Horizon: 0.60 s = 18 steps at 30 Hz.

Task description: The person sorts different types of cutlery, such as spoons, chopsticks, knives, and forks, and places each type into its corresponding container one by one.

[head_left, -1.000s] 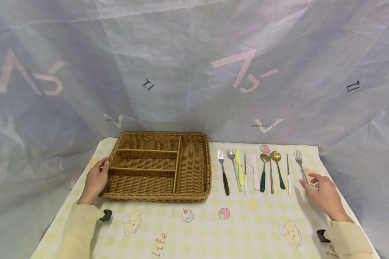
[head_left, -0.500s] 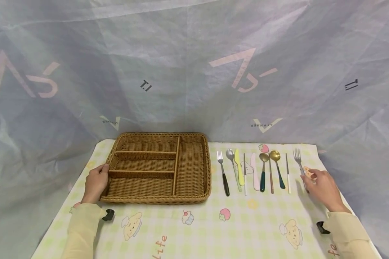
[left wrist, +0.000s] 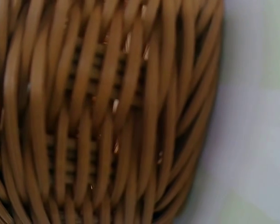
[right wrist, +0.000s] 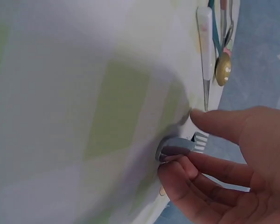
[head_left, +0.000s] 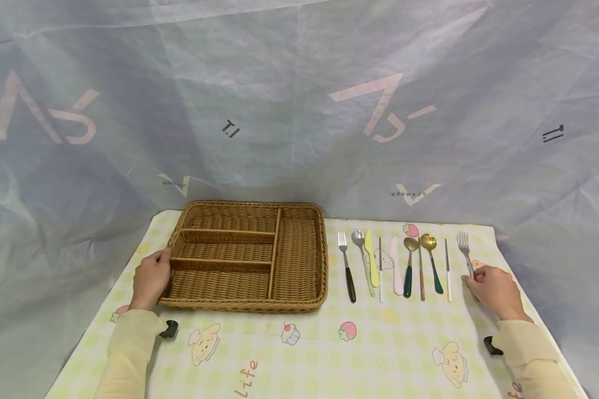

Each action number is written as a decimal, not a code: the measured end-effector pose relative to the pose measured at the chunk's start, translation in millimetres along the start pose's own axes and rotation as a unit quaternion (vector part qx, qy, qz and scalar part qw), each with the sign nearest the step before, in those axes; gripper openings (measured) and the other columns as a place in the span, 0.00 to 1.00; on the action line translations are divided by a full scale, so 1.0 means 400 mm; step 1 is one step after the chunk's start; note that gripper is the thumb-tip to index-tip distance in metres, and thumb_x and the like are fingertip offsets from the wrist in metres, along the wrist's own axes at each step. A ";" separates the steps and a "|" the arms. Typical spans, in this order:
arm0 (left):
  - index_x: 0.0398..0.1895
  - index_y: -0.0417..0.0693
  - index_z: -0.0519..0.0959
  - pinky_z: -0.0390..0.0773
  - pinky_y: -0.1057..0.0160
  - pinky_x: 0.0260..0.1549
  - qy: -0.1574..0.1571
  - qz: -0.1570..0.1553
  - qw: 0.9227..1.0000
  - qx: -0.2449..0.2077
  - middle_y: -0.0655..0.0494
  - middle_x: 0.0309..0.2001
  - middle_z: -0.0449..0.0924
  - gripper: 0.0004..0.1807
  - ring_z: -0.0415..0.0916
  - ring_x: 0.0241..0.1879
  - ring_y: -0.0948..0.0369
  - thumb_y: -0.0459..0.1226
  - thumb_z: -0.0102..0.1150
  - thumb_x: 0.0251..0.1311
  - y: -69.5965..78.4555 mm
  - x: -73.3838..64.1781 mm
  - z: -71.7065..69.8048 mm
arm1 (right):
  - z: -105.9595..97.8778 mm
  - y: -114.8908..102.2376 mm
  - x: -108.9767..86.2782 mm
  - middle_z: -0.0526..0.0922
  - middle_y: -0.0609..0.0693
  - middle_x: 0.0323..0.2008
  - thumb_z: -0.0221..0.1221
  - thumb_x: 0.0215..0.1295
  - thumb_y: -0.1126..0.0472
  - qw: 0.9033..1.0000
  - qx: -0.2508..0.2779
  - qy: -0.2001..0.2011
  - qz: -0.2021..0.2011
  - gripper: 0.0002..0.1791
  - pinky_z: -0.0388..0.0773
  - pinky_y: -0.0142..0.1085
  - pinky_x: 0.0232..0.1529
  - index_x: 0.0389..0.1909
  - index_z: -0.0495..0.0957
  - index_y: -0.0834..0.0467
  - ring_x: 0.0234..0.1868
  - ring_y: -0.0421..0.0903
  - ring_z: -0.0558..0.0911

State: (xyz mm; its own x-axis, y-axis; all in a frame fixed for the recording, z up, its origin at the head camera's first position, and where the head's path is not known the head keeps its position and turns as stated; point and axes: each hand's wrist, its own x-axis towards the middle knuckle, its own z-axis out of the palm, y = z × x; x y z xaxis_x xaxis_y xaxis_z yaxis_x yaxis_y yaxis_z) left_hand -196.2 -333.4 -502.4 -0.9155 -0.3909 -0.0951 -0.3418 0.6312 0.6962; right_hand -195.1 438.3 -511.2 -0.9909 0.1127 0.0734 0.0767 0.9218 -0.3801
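Observation:
My left hand (head_left: 151, 279) grips the left rim of a brown wicker cutlery tray (head_left: 324, 255), whose weave (left wrist: 102, 93) fills most of the left wrist view. My right hand (head_left: 495, 289) is at the handle of a silver fork (head_left: 464, 244), rightmost in a row of cutlery. In the right wrist view the fork's handle (right wrist: 175, 145) lies between thumb and fingers. The fingers (right wrist: 177, 182) are bent beside the handle, and the thumb (right wrist: 219, 123) stands apart from it. The fork's tines point toward the back.
Left of the fork lie a gold spoon (head_left: 429, 242), a pink knife (head_left: 396, 266), a yellow knife (head_left: 371, 257), a silver spoon (head_left: 358, 238), a black-handled fork (head_left: 349, 282) and several thin sticks. A grey cloth (head_left: 299, 111) hangs behind the checked tablecloth (head_left: 369, 360).
My right hand has come down onto the fork's handle, its fingers drawing closer together. My left hand stays at the tray's left rim, its fingers more closed. The tray stays in place.

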 end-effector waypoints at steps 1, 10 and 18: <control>0.81 0.39 0.67 0.65 0.25 0.68 0.002 0.000 1.000 0.001 0.29 0.75 0.68 0.38 0.65 0.70 0.25 0.57 0.28 0.86 0.000 0.000 0.000 | 0.001 -0.001 0.002 0.84 0.52 0.22 0.66 0.73 0.58 1.000 0.000 0.003 0.005 0.17 0.71 0.42 0.22 0.37 0.84 0.73 0.22 0.48 0.77; 0.81 0.40 0.67 0.65 0.25 0.68 0.004 -0.004 1.000 0.011 0.29 0.75 0.67 0.38 0.65 0.71 0.26 0.56 0.27 0.86 -0.002 -0.002 0.001 | 0.009 0.003 0.009 0.85 0.65 0.29 0.65 0.69 0.65 0.999 0.011 0.017 0.032 0.14 0.78 0.50 0.26 0.39 0.80 0.77 0.28 0.59 0.82; 0.81 0.39 0.67 0.66 0.25 0.67 0.009 -0.003 1.000 0.018 0.29 0.75 0.67 0.37 0.65 0.70 0.25 0.55 0.28 0.86 -0.002 0.000 0.002 | 0.013 0.007 0.014 0.85 0.67 0.31 0.62 0.67 0.65 0.999 0.019 0.021 0.041 0.14 0.78 0.50 0.26 0.40 0.79 0.77 0.29 0.62 0.83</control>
State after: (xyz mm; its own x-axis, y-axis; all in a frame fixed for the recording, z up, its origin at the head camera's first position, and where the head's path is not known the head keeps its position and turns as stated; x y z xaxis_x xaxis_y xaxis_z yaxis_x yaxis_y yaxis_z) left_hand -196.1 -333.3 -503.4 -0.9097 -0.4065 -0.0851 -0.3545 0.6531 0.6691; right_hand -201.1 439.7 -516.6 -0.9759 0.2032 0.0790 0.1522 0.8944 -0.4207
